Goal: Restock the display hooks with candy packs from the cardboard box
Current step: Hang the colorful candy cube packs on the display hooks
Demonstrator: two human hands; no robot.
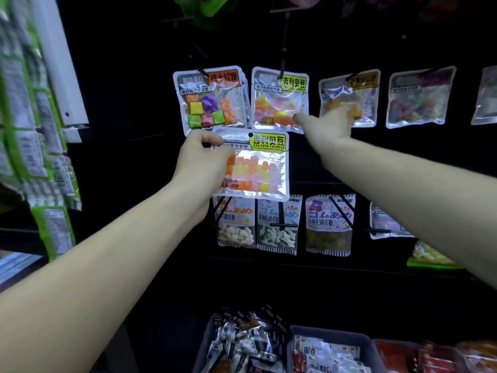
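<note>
1. Candy pack (255,165), jelly beans, yellow label: in left hand (204,157), fingers pinched on top left corner, hang hole at top edge clear of any hook; held at centre of view, below the upper row, not yet hung
2. Matching hung packs (279,99), same yellow label: at 12 o'clock from held pack, on display hook (283,53); likely destination, judged from label match
3. Right hand (328,122): at 2 o'clock from held pack, thumb touching lower right edge of matching hung packs; remaining fingers hidden behind hand, grip cannot be told
4. Cube candy packs (211,99), orange label: at 11 o'clock from held pack, several deep on hook; appears stocked
5. Upper-row packs at 2 to 3 o'clock, orange gummies (349,98) and mixed pastel (419,96): hung, blurred, depth unclear
6. Lower-row packs (279,224): at 6 o'clock from held pack, three kinds hung, hooks protruding with free length
7. Grey bins (333,332) of snacks: at 6 o'clock, bottom of view; cardboard box not identifiable
8. Progress, as judgement: mid-task; one pack in transit, hanging step pending, remaining supply unknown
</note>
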